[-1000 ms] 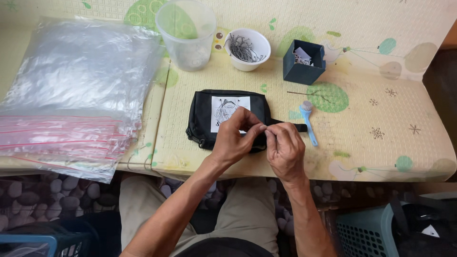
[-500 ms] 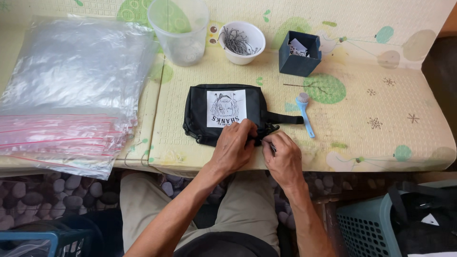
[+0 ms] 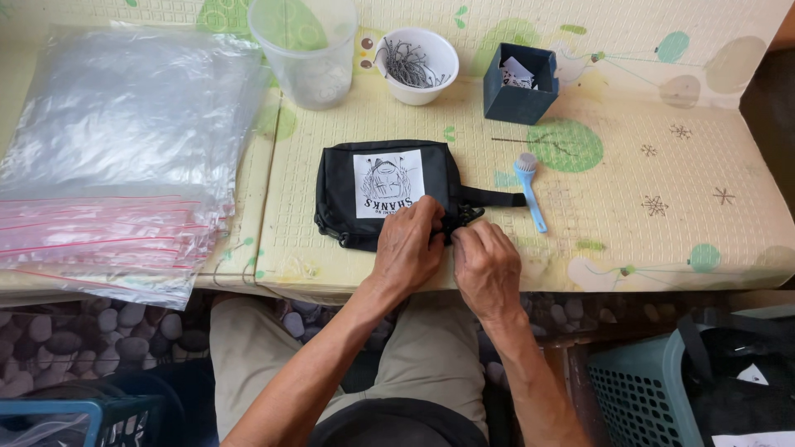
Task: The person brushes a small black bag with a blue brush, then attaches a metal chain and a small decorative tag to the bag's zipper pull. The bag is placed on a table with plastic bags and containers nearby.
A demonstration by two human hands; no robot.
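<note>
— Black fabric pouch [image 3: 364, 217] lying flat near the front edge of the table, white printed patch up, strap [image 3: 493, 198] pointing to three o'clock. Left hand [image 3: 407, 246] pressed on the lower right corner, fingers curled and pinching at the seam. Right hand [image 3: 487, 266] right beside it, fingertips closed on something small at that same corner, maybe a zipper pull; too hidden to tell for sure.

— Risks from here?

— Probably a slip of the pinch: small part, two sets of fingers crowding one spot, easy to lose hold or catch fabric in the teeth. Also the pouch sitting close to the table edge at six o'clock; a hard tug toward the lap could drag it off. Blue brush [image 3: 527, 189] just beside the strap, likely knocked by a sideways pull.

— Surface and room?

— Pale yellow padded mat [image 3: 662, 223] with a grid texture and green dots as table cover. At nine o'clock, a stack of clear plastic bags [image 3: 116, 157] with red seal strips. At twelve o'clock, a clear plastic cup [image 3: 305, 50], a white bowl [image 3: 416, 66] of thin metal pieces, and a dark blue open box [image 3: 520, 83]. Pebble-patterned floor [image 3: 58, 339] below, a teal basket [image 3: 654, 397] at five o'clock, a blue crate [image 3: 58, 418] at seven.
</note>
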